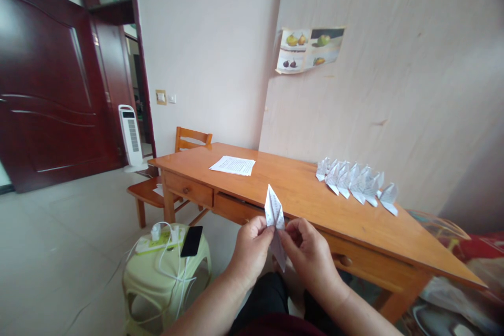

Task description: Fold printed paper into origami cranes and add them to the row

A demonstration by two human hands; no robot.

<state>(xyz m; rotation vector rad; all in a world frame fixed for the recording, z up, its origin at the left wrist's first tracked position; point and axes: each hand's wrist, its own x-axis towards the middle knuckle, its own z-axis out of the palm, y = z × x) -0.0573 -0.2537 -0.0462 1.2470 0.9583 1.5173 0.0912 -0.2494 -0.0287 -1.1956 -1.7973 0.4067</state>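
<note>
Between my two hands is a narrow piece of folded paper [274,209], white with print on it, pointed at its top and bottom ends. My left hand [254,247] pinches its left side near the middle with thumb and fingers. On the opposite side my right hand [307,249] grips the same paper, thumb pressed against the lower half. The paper is held upright in front of the table's front edge, above my lap. Several folded paper figures [356,181] stand in rows at the right of the table, and a stack of printed sheets [233,165] lies further left.
The wooden table [291,168] has drawers along its front. At left stands a pale green stool [157,278] bearing a power strip [159,241], white cables and a black phone [191,241]. Behind are a wooden chair [192,139] and a white tower heater or fan [132,139].
</note>
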